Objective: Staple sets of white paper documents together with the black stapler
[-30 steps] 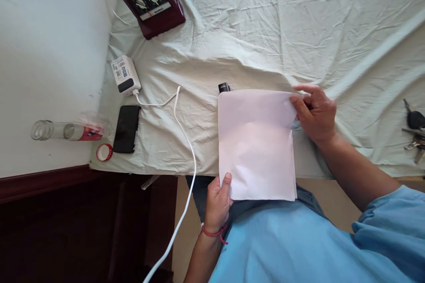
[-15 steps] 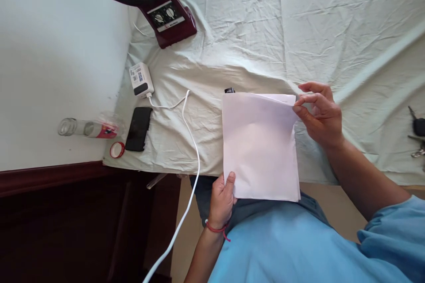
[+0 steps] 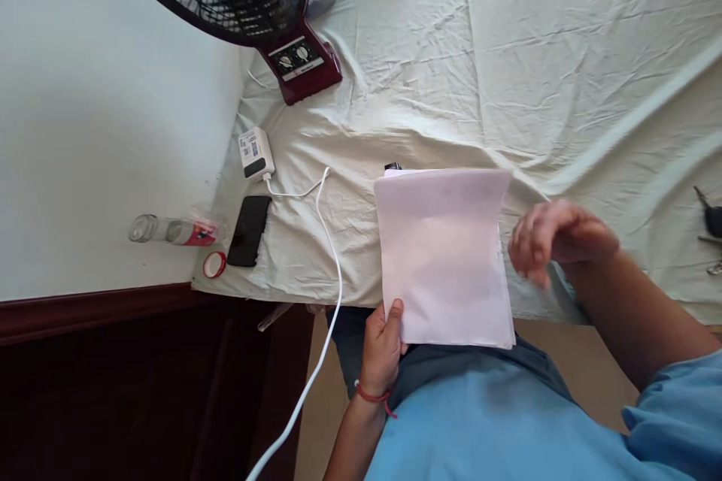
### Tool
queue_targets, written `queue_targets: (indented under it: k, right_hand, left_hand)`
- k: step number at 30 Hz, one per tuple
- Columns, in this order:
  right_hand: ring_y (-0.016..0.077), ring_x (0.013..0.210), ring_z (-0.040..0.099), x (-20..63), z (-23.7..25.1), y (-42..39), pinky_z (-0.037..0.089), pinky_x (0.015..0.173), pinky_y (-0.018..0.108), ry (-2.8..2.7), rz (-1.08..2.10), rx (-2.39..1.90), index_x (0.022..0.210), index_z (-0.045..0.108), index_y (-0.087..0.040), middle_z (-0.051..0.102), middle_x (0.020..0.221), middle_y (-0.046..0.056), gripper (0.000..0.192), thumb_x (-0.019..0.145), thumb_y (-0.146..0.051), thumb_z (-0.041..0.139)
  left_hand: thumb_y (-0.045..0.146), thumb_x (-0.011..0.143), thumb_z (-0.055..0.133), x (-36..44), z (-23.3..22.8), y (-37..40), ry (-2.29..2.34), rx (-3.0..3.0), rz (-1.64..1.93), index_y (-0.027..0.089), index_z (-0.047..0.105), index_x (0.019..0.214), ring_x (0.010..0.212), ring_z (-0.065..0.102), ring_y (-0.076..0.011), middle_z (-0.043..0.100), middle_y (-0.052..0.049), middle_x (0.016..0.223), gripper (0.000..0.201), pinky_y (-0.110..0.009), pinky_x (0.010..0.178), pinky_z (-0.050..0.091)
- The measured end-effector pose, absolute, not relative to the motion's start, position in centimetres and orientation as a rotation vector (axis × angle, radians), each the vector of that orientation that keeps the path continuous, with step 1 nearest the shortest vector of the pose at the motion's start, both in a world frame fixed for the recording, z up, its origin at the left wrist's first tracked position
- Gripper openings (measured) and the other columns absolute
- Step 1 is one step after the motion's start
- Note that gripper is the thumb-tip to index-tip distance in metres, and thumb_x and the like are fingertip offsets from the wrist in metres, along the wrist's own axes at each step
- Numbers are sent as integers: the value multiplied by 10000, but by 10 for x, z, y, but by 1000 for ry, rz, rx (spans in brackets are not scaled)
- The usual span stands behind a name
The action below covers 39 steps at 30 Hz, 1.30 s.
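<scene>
The left hand (image 3: 382,342) grips the near left corner of a stack of white paper (image 3: 443,255), thumb on top and fingers closed beneath the sheets. The stack lies flat on the near edge of a bed covered by a pale wrinkled sheet (image 3: 508,60), with its near end overhanging the edge above the person's lap. The sheets are slightly fanned along the right and near edges.

The right hand (image 3: 556,237) is just beside the right edge of the stack and is motion-blurred. Its fingers are loosely curled and point down toward the bed. It holds nothing, and whether it touches the paper cannot be told.

A small dark object (image 3: 392,166) shows at the far left corner of the stack, mostly hidden by the paper.

To the left of the stack, a white cable (image 3: 330,255) runs from a white charger (image 3: 256,153) across the sheet and drops over the bed edge. A black phone (image 3: 249,230) lies face up near the charger, with a red-and-white cap (image 3: 214,264) just beside its near end. A clear bottle (image 3: 169,229) lies on its side on the white surface further left. A dark red fan (image 3: 253,0) stands at the far left corner of the bed. Keys (image 3: 711,222) lie at the right border.
</scene>
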State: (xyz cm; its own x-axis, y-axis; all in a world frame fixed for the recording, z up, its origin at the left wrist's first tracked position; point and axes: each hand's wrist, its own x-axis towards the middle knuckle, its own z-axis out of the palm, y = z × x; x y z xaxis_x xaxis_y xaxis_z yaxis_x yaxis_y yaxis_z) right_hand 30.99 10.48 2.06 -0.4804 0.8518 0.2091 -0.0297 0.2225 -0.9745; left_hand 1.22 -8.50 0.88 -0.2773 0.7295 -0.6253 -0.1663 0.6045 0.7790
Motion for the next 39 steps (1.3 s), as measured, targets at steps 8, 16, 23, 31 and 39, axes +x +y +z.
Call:
queue_targets:
  k: [8,16,23,31,39]
  right_hand:
    - [150,525,456,298,-9,133,327,484,321,-999,928,-1361,831,730,-273,643,677,-7,303,827,-527,895]
    - [236,784,695,299,-26,133,571,838,443,-1553,651,-1537,1247,801,-210,840,1147,125,396,935,-425,685]
    - [282,870,721,296,-22,131,572,901,461,-1807,622,-1537,1345,771,-229,839,1174,123,405,994,-386,645]
    - [174,663,547,290,-21,125,470,700,377,-1567,709,-1485,1025,822,-273,738,912,39,181,949,-432,780]
    - [201,805,588,284,-11,119,489,667,357,-1302,866,-1224,837,809,-293,735,1014,64,226,813,-457,962]
  left_hand:
    - [963,643,866,16,4,-96,1693,460,941,151,748,954,448,366,-56,513,84,594,878,-193,364,280]
    - [979,588,883,23,5,-97,1724,483,991,168,703,843,422,367,-51,480,98,550,869,-184,357,286]
    - [977,651,858,21,1,-97,1726,517,962,188,652,798,420,359,-50,459,100,530,829,-184,381,288]
    - [1014,686,797,19,4,-94,1755,523,885,199,626,776,421,353,-57,426,97,514,838,-189,391,299]
    - [1003,709,795,17,1,-99,1749,466,872,193,624,808,420,355,-52,434,99,538,833,-181,375,305]
